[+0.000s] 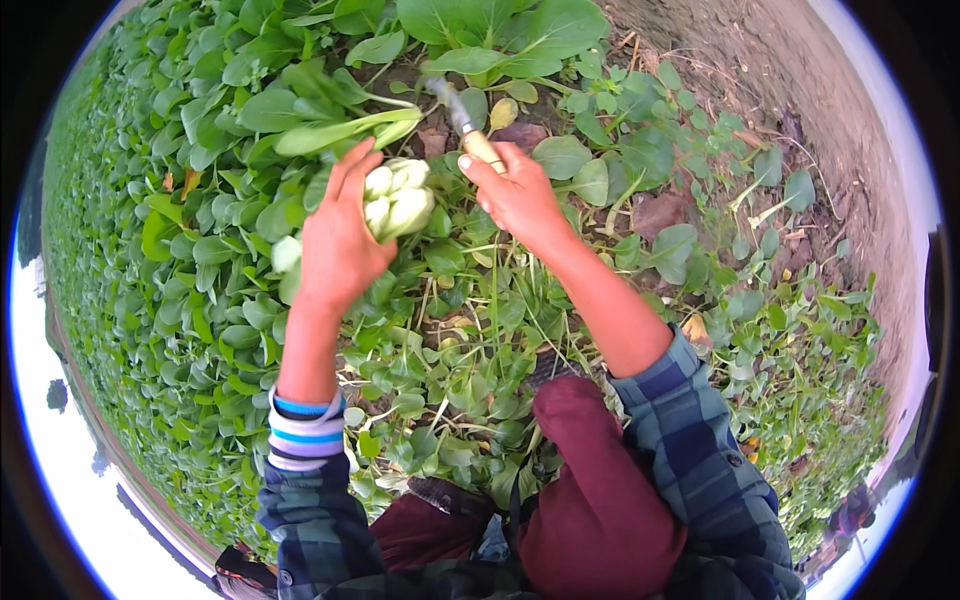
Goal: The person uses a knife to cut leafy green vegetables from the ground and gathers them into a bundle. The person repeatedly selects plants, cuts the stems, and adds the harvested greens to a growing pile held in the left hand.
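My left hand (346,225) grips a bunch of bok choy (400,196) whose pale stem bases face right. Its fingers wrap the far side of the stems, and most of the bunch's leaves are hidden behind the hand. My right hand (517,187) is closed around the light-coloured handle of a knife (454,106). The blade points away from me, up and to the left, and looks blurred. Just left of the blade, beyond my left fingertips, is a leafy green stalk (360,129); I cannot tell whether it touches the blade.
Dense bok choy plants (225,247) spread over the left. Large-leaved plants (495,37) stand ahead of the knife. Loose leaves and cut stalks (450,360) litter the ground before my knees. Bare soil (780,97) runs along the right, with dry brown leaves (660,214) nearby.
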`<state>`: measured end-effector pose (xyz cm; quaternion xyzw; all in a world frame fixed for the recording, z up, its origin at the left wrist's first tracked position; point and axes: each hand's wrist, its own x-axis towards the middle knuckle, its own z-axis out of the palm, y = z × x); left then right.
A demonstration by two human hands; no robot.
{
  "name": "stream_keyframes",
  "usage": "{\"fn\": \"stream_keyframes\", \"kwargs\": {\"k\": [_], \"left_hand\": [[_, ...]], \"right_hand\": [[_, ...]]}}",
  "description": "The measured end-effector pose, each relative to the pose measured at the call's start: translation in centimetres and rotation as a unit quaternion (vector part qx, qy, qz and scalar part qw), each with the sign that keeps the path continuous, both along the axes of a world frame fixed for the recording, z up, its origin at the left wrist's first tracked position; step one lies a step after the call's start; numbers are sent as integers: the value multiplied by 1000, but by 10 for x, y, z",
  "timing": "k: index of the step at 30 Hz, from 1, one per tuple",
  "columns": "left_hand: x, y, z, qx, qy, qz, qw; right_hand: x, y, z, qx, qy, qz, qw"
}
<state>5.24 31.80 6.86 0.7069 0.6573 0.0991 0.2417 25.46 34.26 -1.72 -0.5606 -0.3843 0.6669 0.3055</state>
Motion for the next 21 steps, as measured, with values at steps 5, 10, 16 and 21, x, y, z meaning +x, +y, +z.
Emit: {"fn": "stream_keyframes", "kwargs": {"k": [5, 10, 16, 21], "left_hand": [[21, -49, 23, 67, -168, -37, 983], [12, -94, 45, 2, -233, 7, 972], [-37, -164, 115, 179, -302, 116, 929], [-68, -191, 154, 337, -411, 200, 823]], "right_hand": [[-6, -12, 41, 56, 237, -115, 963], [-26, -27, 52, 42, 200, -78, 976], [-36, -42, 92, 159, 125, 32, 979], [-95, -61, 161, 104, 359, 144, 916]]}}
